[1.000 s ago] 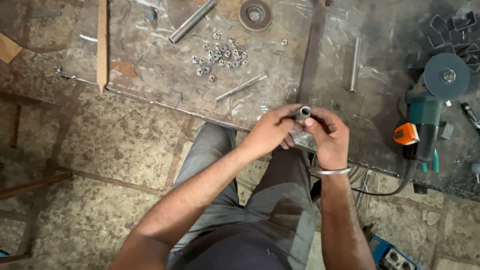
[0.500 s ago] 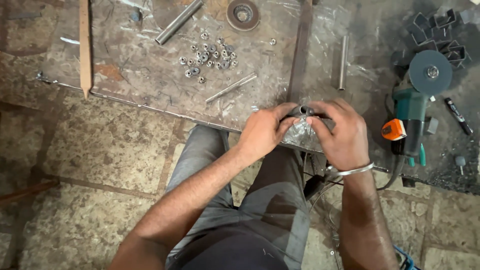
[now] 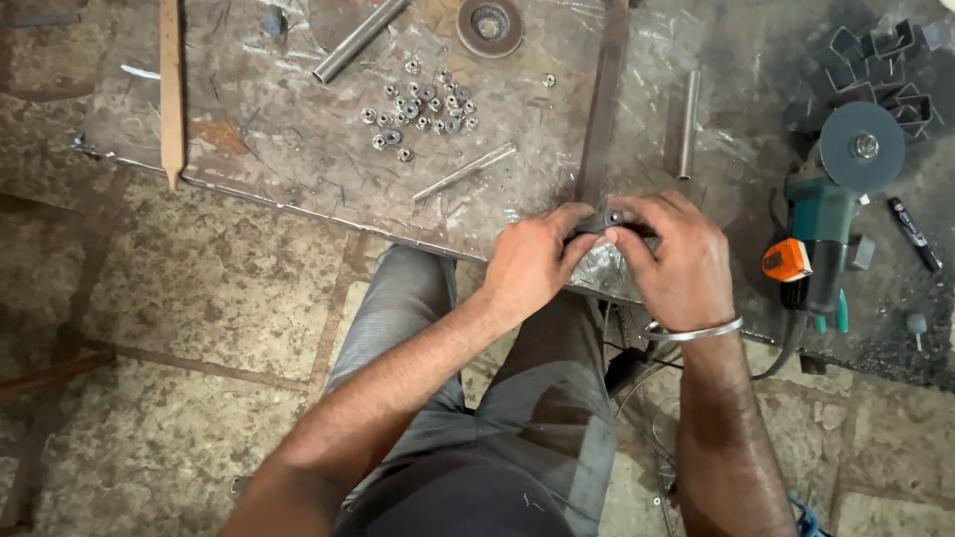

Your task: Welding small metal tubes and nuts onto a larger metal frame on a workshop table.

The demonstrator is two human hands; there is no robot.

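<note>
Ahead of you lies a scratched metal sheet (image 3: 298, 159) carrying a cluster of nuts (image 3: 418, 104), two steel tubes (image 3: 358, 40), a thin rod (image 3: 465, 171) and a grinding disc (image 3: 489, 24). To your right rests a teal angle grinder (image 3: 831, 219), a black marker (image 3: 912, 233) beside it.

free: plate (image 3: 298, 149) left | blocked: nuts (image 3: 418, 104); grinder (image 3: 831, 224) right
</note>
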